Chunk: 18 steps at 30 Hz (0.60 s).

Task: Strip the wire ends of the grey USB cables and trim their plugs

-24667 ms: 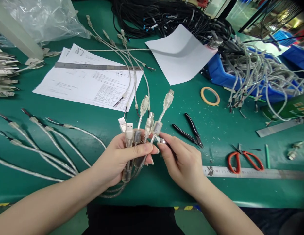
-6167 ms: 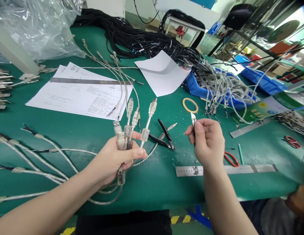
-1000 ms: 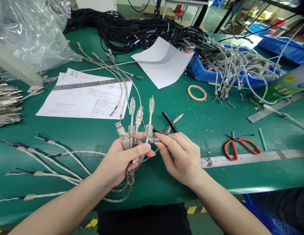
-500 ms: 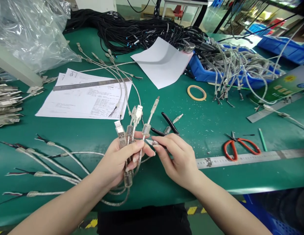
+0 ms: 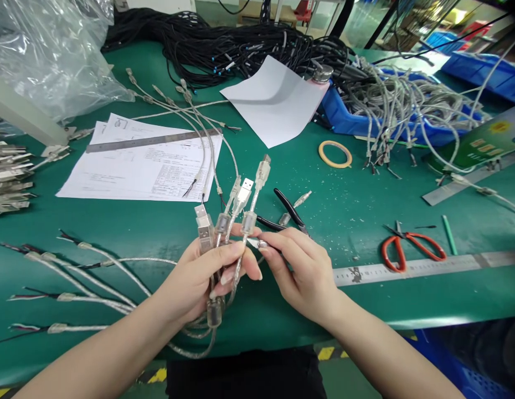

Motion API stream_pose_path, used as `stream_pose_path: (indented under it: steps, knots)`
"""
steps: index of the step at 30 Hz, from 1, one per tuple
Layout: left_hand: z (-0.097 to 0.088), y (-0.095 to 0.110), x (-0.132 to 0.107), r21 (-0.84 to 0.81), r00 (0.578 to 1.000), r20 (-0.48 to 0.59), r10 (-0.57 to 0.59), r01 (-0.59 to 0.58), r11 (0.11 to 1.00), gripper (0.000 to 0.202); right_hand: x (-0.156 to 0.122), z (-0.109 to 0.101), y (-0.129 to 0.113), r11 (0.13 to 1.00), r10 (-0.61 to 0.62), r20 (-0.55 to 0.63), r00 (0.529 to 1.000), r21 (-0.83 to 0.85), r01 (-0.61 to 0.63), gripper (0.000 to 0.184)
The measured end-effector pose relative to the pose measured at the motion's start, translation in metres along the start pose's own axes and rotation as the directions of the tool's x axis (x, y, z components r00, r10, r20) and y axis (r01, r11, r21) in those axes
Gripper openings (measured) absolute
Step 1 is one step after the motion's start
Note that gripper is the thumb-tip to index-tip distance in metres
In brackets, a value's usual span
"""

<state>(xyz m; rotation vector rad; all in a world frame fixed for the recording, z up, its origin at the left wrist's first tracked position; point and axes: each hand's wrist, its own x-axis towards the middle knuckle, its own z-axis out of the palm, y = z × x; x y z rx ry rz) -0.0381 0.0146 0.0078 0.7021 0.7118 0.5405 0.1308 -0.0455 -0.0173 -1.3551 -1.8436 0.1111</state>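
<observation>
My left hand (image 5: 201,277) is closed round a bundle of clear USB cables (image 5: 224,221), their plugs standing up above my fingers and their loops hanging below my palm. My right hand (image 5: 301,269) pinches a small metal blade tool (image 5: 254,243) whose tip rests against the cable beside the rightmost ferrite bead (image 5: 248,223). Both hands hover over the green table (image 5: 336,210) near its front edge.
Black cutters (image 5: 288,210) lie just behind my right hand. Red scissors (image 5: 411,246), a steel ruler (image 5: 427,266) and a tape ring (image 5: 334,154) sit to the right. Printed sheets (image 5: 145,166), loose cut cables (image 5: 75,271), a blue bin (image 5: 365,122) of cables and black cable coils (image 5: 241,47) surround them.
The cable bundle has tilted to the right in my left hand, and the plugs have leaned over. The blade stays against the rightmost cable.
</observation>
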Motion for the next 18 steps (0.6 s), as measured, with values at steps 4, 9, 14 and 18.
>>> stream_pose_path:
  steps: [4,9,14,18]
  knots:
    - [0.000,-0.001,0.000,-0.002,1.000,0.024,0.004,-0.004,1.000,0.019,0.001,-0.006,-0.001,0.970,0.136,-0.006,0.991,0.202,-0.133,0.018]
    - [-0.001,-0.007,0.001,-0.009,0.986,0.135,-0.098,0.100,0.995,0.013,0.007,-0.010,0.007,0.517,0.498,0.260,0.827,0.677,-0.524,0.032]
    - [0.000,-0.013,0.003,0.026,0.971,0.133,-0.198,0.196,0.980,0.013,0.011,-0.010,0.014,0.236,0.534,0.364,0.763,0.802,-0.548,0.026]
    - [0.001,-0.015,0.008,0.040,0.979,0.086,-0.187,0.184,0.982,0.009,0.011,-0.009,0.014,0.257,0.599,0.286,0.748,0.816,-0.518,0.027]
